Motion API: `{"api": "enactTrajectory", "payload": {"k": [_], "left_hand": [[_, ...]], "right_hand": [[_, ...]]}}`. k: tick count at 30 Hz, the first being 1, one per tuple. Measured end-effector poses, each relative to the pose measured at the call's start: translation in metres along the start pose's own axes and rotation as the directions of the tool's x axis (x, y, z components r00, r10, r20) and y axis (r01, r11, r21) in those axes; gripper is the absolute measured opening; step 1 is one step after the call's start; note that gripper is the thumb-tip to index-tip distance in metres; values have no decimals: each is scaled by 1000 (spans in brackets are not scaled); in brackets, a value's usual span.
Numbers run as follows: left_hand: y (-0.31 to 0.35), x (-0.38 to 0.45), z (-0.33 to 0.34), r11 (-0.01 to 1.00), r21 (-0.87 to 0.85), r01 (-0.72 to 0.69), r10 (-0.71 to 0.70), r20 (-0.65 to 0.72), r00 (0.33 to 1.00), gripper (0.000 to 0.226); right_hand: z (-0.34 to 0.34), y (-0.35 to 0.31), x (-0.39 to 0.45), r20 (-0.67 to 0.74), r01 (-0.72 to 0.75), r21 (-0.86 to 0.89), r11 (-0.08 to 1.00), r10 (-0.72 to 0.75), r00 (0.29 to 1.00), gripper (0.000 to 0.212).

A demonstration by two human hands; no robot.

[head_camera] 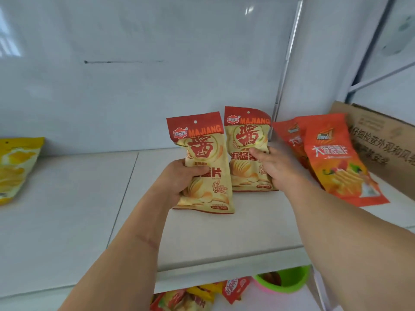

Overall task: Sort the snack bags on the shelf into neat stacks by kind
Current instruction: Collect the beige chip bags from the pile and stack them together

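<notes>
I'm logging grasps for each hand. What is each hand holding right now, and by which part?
The left hand grips one MAJIANG bag around its middle. The right hand holds the second MAJIANG bag by its right side, about mid-height.

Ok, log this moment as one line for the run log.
left hand: grips MAJIANG bag | right hand: holds second MAJIANG bag | orange bags: right, overlapping | yellow bag: far left
</notes>
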State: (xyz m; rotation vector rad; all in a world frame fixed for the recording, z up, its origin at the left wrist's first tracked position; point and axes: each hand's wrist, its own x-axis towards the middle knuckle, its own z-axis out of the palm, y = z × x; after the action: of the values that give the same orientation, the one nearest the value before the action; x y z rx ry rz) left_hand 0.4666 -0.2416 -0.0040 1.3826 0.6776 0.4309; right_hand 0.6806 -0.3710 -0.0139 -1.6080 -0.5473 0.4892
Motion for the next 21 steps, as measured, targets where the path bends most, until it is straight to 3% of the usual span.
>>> {"api": "enactTrajectory", "payload": {"k": [7,12,17,21], "left_hand": [[2,20,54,999,-41,31,-33,-54,998,22],[2,39,66,999,-11,34,-35,-75,997,25],[-1,54,80,997,-28,74,-76,-57,996,25],[-2,62,94,997,-28,66,-66,-19,998,25]], "right_hand": [[-33,9,42,51,-9,-5,1000,10,999,5],[-32,18,75,36,19,-76,997,-16,999,15],[-27,27,102,-72,-9,-265,964,-10,997,17],[-30,16,87,-92,38,-266,963,-64,994,32]]}}
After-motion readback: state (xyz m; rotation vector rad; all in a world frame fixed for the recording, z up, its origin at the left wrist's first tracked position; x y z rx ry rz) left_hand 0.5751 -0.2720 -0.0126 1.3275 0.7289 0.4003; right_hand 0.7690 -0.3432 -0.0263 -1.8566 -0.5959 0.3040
